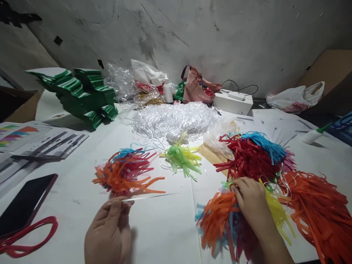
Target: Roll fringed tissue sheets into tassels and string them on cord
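A grey wall (233,40) stands behind a white table (170,231). At the back centre of the table lies a heap of white string (176,119); a green stack (85,97) sits to its left. Orange tassels (321,216) spread along the right edge, just beside red tassels (247,156). In front of the red ones, the right hand (253,200) has its fingers closed on the top of a mixed bunch (217,220), whose orange and blue strips fan toward the near edge. Another bunch (126,172), orange, red and blue, lies just beyond the left hand (108,231), and a phone (27,205) rests at far left. A smaller green-yellow bunch (183,157) lies near the string. The left thumb and fingers pinch one end of a thin white strip (154,197), which points rightward.
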Available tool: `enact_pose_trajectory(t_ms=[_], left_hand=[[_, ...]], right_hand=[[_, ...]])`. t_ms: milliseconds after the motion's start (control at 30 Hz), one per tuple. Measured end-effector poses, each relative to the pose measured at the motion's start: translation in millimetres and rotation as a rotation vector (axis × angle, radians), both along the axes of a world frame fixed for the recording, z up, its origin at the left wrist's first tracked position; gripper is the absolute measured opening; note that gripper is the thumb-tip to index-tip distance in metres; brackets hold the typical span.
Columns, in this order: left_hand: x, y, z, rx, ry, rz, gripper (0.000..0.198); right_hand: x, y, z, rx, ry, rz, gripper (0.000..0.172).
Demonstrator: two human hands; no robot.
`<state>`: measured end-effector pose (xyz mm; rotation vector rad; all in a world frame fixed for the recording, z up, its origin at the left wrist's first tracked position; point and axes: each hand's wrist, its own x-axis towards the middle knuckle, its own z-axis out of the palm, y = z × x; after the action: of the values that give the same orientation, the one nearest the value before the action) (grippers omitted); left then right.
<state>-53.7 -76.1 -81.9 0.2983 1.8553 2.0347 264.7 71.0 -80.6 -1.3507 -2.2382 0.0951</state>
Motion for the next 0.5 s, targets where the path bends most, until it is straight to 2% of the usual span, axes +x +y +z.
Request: enact_pose_trajectory(t_ms=[67, 100, 167, 233, 300, 333, 367, 433, 500], left_hand=[[7.5, 0.8, 0.5, -0.003, -0.02, -0.063, 0.037], [15.5, 2.0, 1.0, -0.018, 0.006, -0.142, 0.035], [35.5, 5.7, 3.4, -0.033, 0.104, -0.366, 0.028], [52.9, 11.2, 8.5, 0.004, 0.204, -0.603, 0.022], [59.4, 19.8, 14.9, 0.05, 0.315, -0.769, 0.019], [57.2, 26.1, 17.9, 0.061, 0.375, -0.813, 0.019], [51.6, 34.3, 20.5, 0.053, 0.435, -0.83, 0.019], [32.3, 57.8, 23.4, -0.039, 0.542, -0.803, 0.021], [8.3, 90.4, 22.4, -0.177, 0.614, -0.739, 0.031]], right_hand=[[-4.7, -2.4, 3.5, 0.082, 0.01, -0.051, 0.025], [-12.9, -8.9, 6.4, 0.082, 0.052, 0.007, 0.031], [-37.2, -28.0, 12.6, 0.006, 0.173, 0.248, 0.048], [-64.2, -46.0, 15.8, -0.175, 0.215, 0.531, 0.063], [-84.9, -54.1, 12.4, -0.337, 0.301, 0.646, 0.042], [-91.6, -53.6, 8.2, -0.384, 0.345, 0.649, 0.029], [-95.8, -50.8, 2.8, -0.418, 0.376, 0.624, 0.028], [-98.7, -41.1, -9.9, -0.442, 0.406, 0.56, 0.035], [-98.5, -31.4, -21.6, -0.452, 0.418, 0.523, 0.036]])
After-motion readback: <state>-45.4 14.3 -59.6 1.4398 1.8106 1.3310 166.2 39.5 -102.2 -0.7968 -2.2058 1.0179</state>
